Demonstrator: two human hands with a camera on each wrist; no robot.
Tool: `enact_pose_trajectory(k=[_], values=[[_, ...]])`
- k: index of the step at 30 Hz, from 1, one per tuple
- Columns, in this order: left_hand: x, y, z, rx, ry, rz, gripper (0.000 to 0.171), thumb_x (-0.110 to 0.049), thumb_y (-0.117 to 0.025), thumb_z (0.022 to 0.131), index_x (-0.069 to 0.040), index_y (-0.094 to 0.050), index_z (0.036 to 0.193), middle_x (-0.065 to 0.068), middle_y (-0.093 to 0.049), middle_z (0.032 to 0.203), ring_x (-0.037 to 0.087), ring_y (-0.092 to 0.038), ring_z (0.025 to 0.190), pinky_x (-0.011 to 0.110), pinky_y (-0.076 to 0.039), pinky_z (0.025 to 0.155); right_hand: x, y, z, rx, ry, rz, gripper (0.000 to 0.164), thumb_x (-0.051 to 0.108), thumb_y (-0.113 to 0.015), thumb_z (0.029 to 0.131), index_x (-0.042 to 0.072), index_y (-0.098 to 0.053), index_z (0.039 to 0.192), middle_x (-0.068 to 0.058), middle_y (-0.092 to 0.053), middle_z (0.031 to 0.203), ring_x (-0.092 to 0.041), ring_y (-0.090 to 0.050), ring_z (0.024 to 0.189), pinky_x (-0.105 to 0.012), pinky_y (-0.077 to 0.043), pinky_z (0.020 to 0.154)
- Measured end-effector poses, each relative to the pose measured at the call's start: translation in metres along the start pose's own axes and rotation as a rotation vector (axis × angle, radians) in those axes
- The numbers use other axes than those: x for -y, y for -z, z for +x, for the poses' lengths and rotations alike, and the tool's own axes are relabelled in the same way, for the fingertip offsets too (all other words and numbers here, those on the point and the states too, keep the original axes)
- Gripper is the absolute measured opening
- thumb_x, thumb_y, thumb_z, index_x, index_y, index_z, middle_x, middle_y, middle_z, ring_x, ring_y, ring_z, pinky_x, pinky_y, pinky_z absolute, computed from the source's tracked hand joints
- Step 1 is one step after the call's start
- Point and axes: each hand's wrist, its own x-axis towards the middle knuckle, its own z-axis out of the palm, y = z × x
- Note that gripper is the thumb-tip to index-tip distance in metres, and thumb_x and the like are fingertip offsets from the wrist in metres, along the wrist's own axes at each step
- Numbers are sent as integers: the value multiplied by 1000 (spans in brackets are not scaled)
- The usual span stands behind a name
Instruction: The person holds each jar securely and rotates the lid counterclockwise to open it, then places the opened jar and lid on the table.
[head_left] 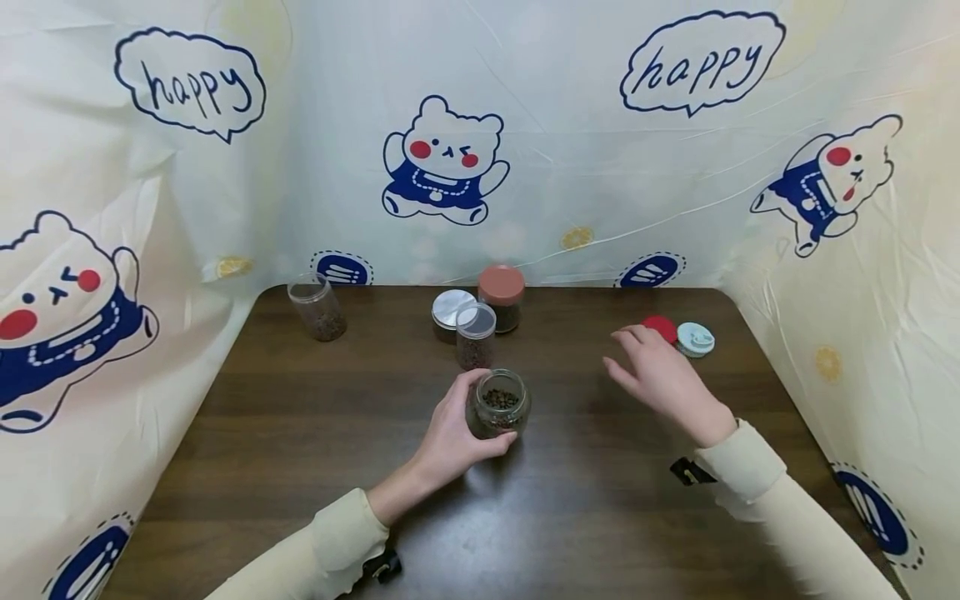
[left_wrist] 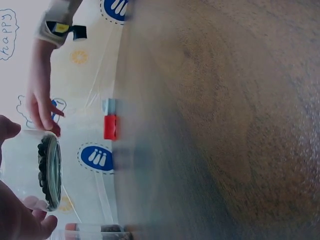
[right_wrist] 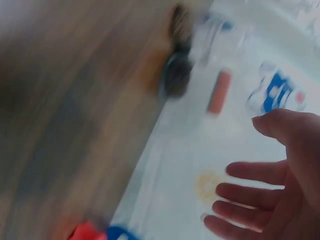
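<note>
My left hand (head_left: pixel 446 437) grips a lidless glass jar (head_left: pixel 517 417) with dark peppercorn-like grains inside. In the left wrist view the glass jar (left_wrist: pixel 56 172) is held off the tabletop, its base toward the wood. My right hand (head_left: pixel 667 379) hovers at the right, empty, by a red lid (head_left: pixel 660 327) and a light blue lid (head_left: pixel 696 339) that lie side by side. The right wrist view is blurred, but the right hand (right_wrist: pixel 270 185) shows fingers spread apart with nothing between them.
Behind the held jar stand a clear jar of dark grains (head_left: pixel 476 342), a silver-lidded jar (head_left: pixel 450 312) and a jar with a pinkish-red lid (head_left: pixel 501 292). Another clear container (head_left: pixel 318 310) stands at the table's back left. A printed cloth (head_left: pixel 562 183) hangs behind the dark wooden table (head_left: pixel 315 417).
</note>
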Motion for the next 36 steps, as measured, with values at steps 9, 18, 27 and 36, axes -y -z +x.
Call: enact_pose_trajectory(k=[9,18,27,36], values=[[-1,1,-1,-8,-2,1,86,-21,-94,69,-14,-50,142,3,-63,128,20,-61,116,46,-49,101,60,-5,-19,19,37,11,61,45,-65,100,-4,-63,136,-26,-57,143,-47,-47,140,-62,-41,112],[0,1,0,-5,0,-10,87,-21,-94,69,-15,-49,143,6,-63,130,20,-61,117,47,-48,102,80,-6,-34,-21,7,-49,53,46,-71,97,-1,-70,122,-19,-71,113,-37,-65,104,-52,-55,91],[1,11,-1,-83,22,80,86,-28,-94,69,-17,-50,142,15,-59,129,25,-53,118,49,-47,99,79,-8,-32,10,10,-46,46,41,-75,95,0,-72,115,-17,-71,109,-35,-66,100,-51,-57,86],[3,42,8,-188,75,100,87,-26,-95,70,-11,-50,143,18,-55,133,30,-55,118,47,-45,104,74,-11,-35,12,-27,-55,44,39,-76,94,0,-72,115,-18,-71,108,-36,-65,97,-50,-58,84]])
